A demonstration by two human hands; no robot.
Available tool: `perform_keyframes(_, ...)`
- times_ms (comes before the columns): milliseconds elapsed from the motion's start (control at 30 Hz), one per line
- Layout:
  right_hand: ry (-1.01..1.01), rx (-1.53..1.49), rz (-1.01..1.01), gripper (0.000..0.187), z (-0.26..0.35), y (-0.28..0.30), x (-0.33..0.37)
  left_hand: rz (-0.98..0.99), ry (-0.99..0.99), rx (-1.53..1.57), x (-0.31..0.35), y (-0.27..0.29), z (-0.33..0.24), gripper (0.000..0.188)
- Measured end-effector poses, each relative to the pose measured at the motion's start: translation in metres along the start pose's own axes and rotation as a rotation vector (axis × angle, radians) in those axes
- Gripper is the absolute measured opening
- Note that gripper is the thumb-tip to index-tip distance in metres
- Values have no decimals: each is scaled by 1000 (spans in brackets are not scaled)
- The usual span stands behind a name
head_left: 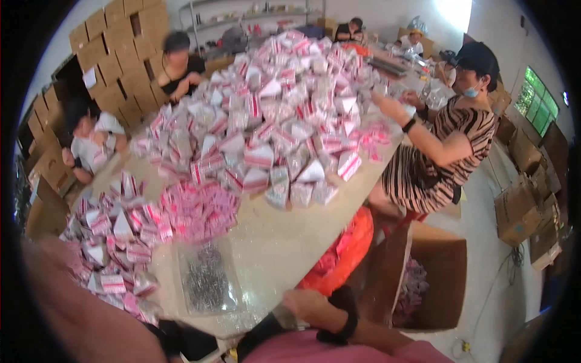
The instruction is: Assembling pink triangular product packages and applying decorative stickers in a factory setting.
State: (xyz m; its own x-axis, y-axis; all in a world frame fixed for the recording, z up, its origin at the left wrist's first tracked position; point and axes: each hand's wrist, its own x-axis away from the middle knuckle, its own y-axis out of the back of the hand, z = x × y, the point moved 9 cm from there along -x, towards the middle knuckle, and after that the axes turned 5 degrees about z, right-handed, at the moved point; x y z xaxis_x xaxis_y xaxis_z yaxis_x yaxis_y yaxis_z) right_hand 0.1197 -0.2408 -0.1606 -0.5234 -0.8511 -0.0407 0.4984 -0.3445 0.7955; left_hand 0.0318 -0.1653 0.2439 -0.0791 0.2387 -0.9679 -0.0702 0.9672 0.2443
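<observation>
Numerous wrapped packets lie heaped at 12 o'clock on the tabletop, apparently finished. Loose pink pieces at 9 o'clock and a clear container of dark pieces at 7 o'clock appear unused. Your right hand, 6 o'clock: grip curled, contents cannot be told. Your blurred left arm, 8 o'clock: grip cannot be told.

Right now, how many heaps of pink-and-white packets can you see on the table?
2. The large heap rises over the middle of the table; the small heap lies at its near left. Others may be hidden behind the large one.
</observation>
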Motion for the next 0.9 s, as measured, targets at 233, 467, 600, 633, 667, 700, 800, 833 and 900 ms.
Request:
perform_keyframes(233,-75,-116,-42,9,4,13,-1,38,118,441,13,-26,5,32)
perform_keyframes(467,-190,-266,-197,16,-6,34,21,126,224,982,40,-109,15,27)
perform_keyframes(600,-195,-155,-127,18,-30,13,23,141,216,1059,49,-123,1,25)
perform_keyframes(633,-190,-153,-132,19,-36,10,19,163,240,1072,49,-128,-1,24)
perform_keyframes(667,-189,-148,-141,19,-40,9,15,183,249,1093,49,-137,-2,23)
perform_keyframes(700,-206,-150,-124,20,-41,3,18,174,266,1117,51,-141,-3,22)
perform_keyframes(800,-206,-72,-157,21,-28,-2,15,192,289,1169,55,-149,0,20)
perform_keyframes(833,-176,-123,-160,20,-20,4,15,205,311,1187,57,-151,-3,20)
perform_keyframes(900,-103,-214,-127,18,27,27,2,297,526,1249,63,-135,-4,20)
